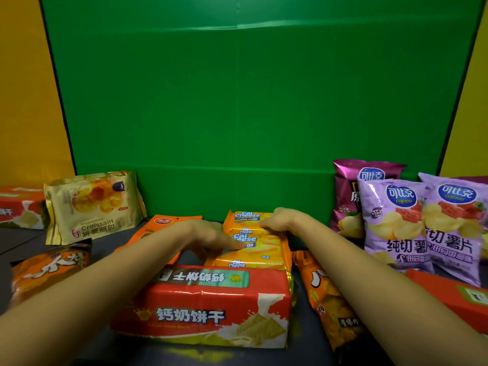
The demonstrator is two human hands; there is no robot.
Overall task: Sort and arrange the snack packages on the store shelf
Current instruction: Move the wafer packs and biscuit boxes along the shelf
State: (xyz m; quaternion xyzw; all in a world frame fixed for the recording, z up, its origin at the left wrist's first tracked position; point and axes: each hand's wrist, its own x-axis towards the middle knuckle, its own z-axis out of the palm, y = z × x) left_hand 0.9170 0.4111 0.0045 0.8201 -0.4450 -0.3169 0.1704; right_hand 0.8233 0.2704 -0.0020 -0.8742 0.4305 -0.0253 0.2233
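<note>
Yellow Cal Cheese wafer packs lie stacked in the middle of the dark shelf. My left hand rests on their left side, fingers spread over the front pack. My right hand presses on the top of the rear pack. In front of them lies a large red biscuit pack. An orange flat pack lies under my left forearm. I cannot tell whether either hand grips a pack or only touches it.
A gold croissant bag stands at the back left, beside another red biscuit pack. Purple chip bags stand at the right. Orange snack bags lie front left and front right. A red box sits far right.
</note>
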